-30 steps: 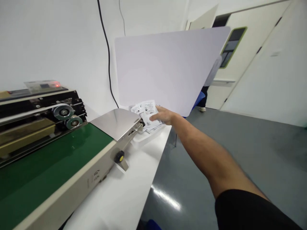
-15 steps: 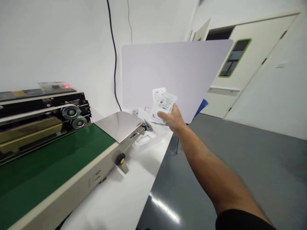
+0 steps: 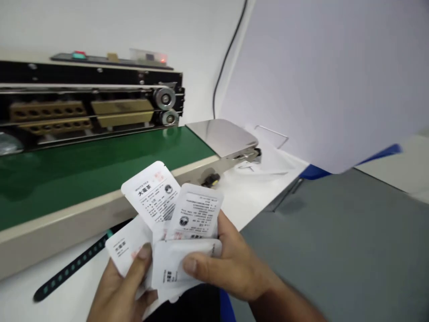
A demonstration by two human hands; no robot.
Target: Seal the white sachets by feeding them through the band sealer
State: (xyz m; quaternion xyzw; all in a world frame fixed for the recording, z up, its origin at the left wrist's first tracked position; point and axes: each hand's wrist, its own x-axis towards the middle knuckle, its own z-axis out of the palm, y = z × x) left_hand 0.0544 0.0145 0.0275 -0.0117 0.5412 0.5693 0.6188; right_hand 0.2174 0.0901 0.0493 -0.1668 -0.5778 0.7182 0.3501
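Observation:
Several white tea sachets (image 3: 157, 197), printed "WHITE TEA" in black with red stamps, are fanned out between my two hands in front of the conveyor. My left hand (image 3: 125, 281) pinches a sachet (image 3: 129, 243) at the lower left, its thumb on the printed face. On the other side, my right hand (image 3: 231, 264) grips the nearest sachet (image 3: 181, 264) with the thumb flat across it, and others stick up behind. The sachets overlap, so which hand bears each of the upper ones is partly hidden.
A sealing machine (image 3: 120, 103) with a green conveyor belt (image 3: 140, 154) runs along the left. A metal plate (image 3: 223, 134) caps its end. A black strap with teal dots (image 3: 73, 266) lies on the white table (image 3: 234, 201). Behind stands a large white board (image 3: 321, 85).
My right hand has brought the sachets back from beside the board to close in front of me. My left hand has come into view and holds sachets too. The view has turned left.

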